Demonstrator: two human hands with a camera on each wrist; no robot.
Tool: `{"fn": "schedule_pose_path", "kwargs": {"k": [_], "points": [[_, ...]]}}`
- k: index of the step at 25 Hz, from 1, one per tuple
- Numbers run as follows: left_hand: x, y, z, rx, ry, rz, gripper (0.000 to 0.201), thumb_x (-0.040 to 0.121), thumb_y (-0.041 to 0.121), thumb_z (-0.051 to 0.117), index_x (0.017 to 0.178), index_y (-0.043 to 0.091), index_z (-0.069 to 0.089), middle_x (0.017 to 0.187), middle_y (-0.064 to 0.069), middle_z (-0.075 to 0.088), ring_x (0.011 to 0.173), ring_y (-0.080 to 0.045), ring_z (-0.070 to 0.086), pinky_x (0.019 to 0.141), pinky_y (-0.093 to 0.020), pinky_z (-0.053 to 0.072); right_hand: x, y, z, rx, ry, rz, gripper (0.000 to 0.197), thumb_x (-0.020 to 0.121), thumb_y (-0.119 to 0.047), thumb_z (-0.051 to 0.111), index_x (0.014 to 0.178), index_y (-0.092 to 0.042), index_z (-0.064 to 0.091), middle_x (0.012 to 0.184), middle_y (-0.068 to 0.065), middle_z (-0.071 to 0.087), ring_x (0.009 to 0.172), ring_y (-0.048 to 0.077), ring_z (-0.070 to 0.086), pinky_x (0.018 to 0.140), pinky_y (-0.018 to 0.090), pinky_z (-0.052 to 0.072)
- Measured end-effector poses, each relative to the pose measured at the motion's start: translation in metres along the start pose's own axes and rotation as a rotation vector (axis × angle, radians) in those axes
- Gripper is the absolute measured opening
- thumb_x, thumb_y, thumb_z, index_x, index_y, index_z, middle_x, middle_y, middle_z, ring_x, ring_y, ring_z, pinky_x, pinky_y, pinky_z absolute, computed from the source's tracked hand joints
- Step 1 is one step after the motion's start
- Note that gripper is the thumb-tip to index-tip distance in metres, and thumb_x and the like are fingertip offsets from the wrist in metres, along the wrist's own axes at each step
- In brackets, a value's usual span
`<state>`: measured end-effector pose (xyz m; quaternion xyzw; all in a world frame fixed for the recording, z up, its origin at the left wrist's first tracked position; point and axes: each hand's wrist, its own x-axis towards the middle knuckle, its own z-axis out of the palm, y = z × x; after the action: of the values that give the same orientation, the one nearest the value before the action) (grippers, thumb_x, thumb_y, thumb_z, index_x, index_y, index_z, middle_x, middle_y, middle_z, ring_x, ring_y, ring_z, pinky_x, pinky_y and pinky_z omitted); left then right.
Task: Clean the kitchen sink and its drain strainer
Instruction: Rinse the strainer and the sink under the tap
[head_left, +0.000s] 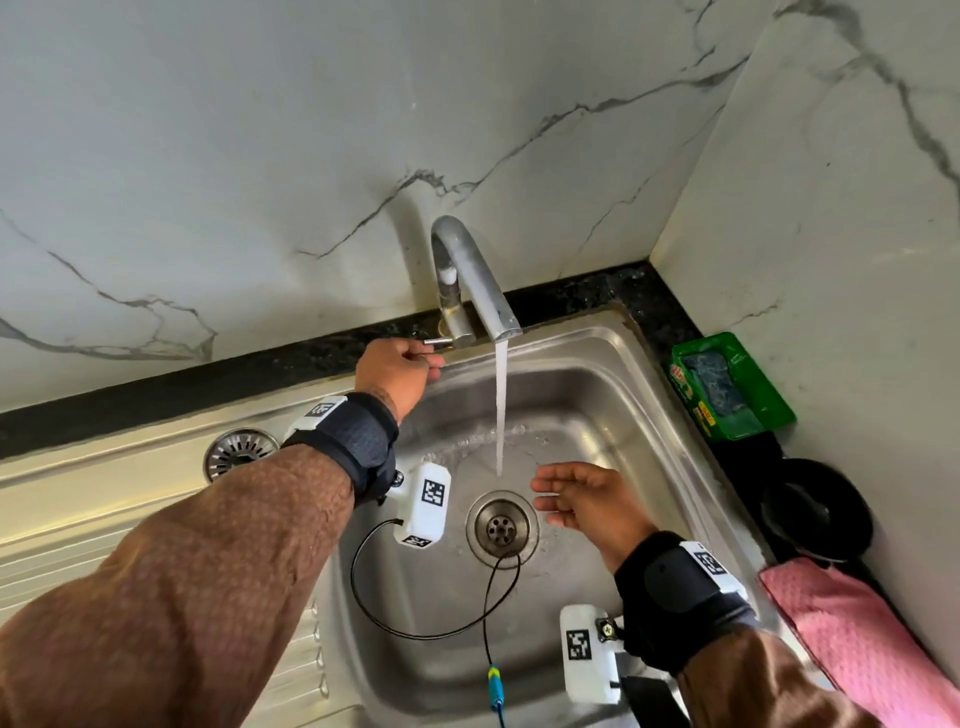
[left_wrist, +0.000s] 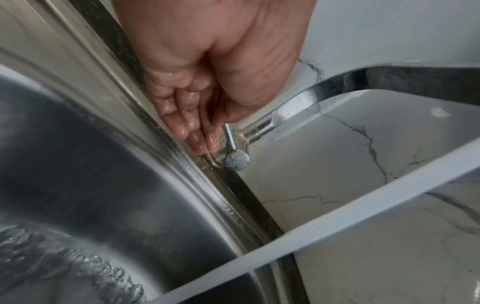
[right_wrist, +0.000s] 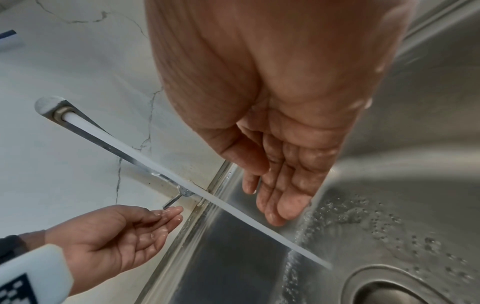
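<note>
Water (head_left: 500, 410) runs from the steel faucet (head_left: 478, 280) into the stainless sink (head_left: 587, 405) and lands just behind the open drain (head_left: 501, 527). The round drain strainer (head_left: 239, 452) lies on the drainboard to the left. My left hand (head_left: 400, 371) is at the faucet's base, its wet, fairly straight fingertips (left_wrist: 197, 142) touching the thin lever (left_wrist: 231, 139); they are not wrapped round it. My right hand (head_left: 576, 499) hovers open inside the basin, right of the stream and drain, with wet, straight fingers (right_wrist: 280, 195) that hold nothing.
A green tray with a scrub pad (head_left: 732, 384) sits on the counter at the right. Nearer me are a black round object (head_left: 815, 509) and a pink cloth (head_left: 852, 639). Marble walls close the back and right. A black cable (head_left: 415, 623) loops over the basin.
</note>
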<state>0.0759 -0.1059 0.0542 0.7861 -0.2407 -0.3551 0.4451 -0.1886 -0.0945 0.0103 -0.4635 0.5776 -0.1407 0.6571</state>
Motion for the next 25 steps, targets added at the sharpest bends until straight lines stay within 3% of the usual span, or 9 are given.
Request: {"fn": "schedule_pose_path", "kwargs": {"k": [6,11,15,17,18,20,21,23,25], "points": [[0.005,0.004,0.002,-0.048,0.055,-0.052,0.019,0.091,0.002,0.053,0.082,0.012,0.067,0.084,-0.005,0.077,0.074,-0.015,0.074,0.065,-0.026,0.055,0.004,0.002,-0.002,0.026,-0.014,0.029,0.039,0.086,0.011,0.041,0.099,-0.009,0.073,0.099,0.010,0.076,0.087,0.024,0.072,0.076,0.032,0.056],[0.000,0.027,0.005,0.043,0.083,0.100,0.014,0.085,0.009,0.068,0.078,0.018,0.075,0.075,0.003,0.076,0.075,-0.012,0.074,0.082,-0.032,0.059,0.003,-0.002,-0.016,0.048,-0.017,0.015,0.041,0.086,0.012,0.039,0.101,-0.007,0.072,0.099,0.011,0.076,0.085,0.024,0.072,0.073,0.030,0.056],[-0.009,0.044,0.015,0.179,0.020,0.200,0.019,0.086,0.005,0.069,0.102,0.010,0.075,0.079,0.010,0.071,0.073,0.000,0.067,0.088,-0.030,0.058,0.001,-0.004,-0.024,0.047,-0.029,0.005,0.041,0.087,0.011,0.039,0.101,-0.007,0.072,0.099,0.011,0.076,0.087,0.024,0.072,0.078,0.033,0.057],[-0.011,0.044,0.013,0.203,-0.019,0.233,0.025,0.089,0.005,0.065,0.113,0.008,0.072,0.086,0.008,0.071,0.067,0.008,0.063,0.079,-0.027,0.060,-0.001,-0.005,-0.025,0.052,-0.031,-0.001,0.041,0.087,0.011,0.038,0.101,-0.006,0.072,0.099,0.012,0.076,0.086,0.025,0.072,0.079,0.035,0.057],[-0.013,0.044,0.010,0.222,-0.056,0.240,0.028,0.092,0.003,0.061,0.118,0.008,0.069,0.094,0.005,0.073,0.059,0.011,0.060,0.067,-0.019,0.059,-0.002,-0.005,-0.025,0.057,-0.032,-0.004,0.040,0.087,0.011,0.038,0.101,-0.006,0.072,0.099,0.013,0.076,0.085,0.025,0.072,0.078,0.034,0.056],[-0.021,0.040,0.003,0.311,-0.127,0.268,0.036,0.095,0.003,0.053,0.128,0.011,0.063,0.112,0.002,0.071,0.050,0.010,0.058,0.049,-0.009,0.047,-0.007,-0.008,-0.025,0.059,-0.031,-0.010,0.040,0.087,0.011,0.038,0.101,-0.004,0.071,0.099,0.014,0.075,0.083,0.024,0.071,0.076,0.033,0.056],[-0.028,0.035,0.001,0.359,-0.146,0.286,0.038,0.096,0.005,0.052,0.132,0.014,0.060,0.118,0.004,0.070,0.058,0.005,0.064,0.052,-0.011,0.048,-0.009,-0.010,-0.024,0.052,-0.025,-0.018,0.039,0.087,0.011,0.038,0.101,-0.004,0.071,0.099,0.014,0.075,0.083,0.023,0.071,0.076,0.033,0.056],[-0.052,0.016,-0.006,0.406,-0.150,0.295,0.039,0.096,0.009,0.053,0.132,0.022,0.058,0.123,0.010,0.068,0.083,-0.012,0.071,0.072,-0.020,0.054,-0.016,-0.015,-0.021,0.022,-0.019,-0.048,0.037,0.089,0.010,0.040,0.100,-0.006,0.072,0.100,0.013,0.075,0.084,0.023,0.072,0.077,0.032,0.056],[-0.082,-0.011,-0.008,0.443,-0.158,0.273,0.038,0.095,0.013,0.056,0.130,0.030,0.058,0.123,0.015,0.066,0.089,-0.007,0.068,0.087,-0.020,0.053,-0.024,-0.019,-0.018,-0.036,-0.026,-0.085,0.036,0.089,0.008,0.043,0.099,-0.009,0.073,0.101,0.011,0.075,0.088,0.022,0.073,0.078,0.029,0.057]]}}
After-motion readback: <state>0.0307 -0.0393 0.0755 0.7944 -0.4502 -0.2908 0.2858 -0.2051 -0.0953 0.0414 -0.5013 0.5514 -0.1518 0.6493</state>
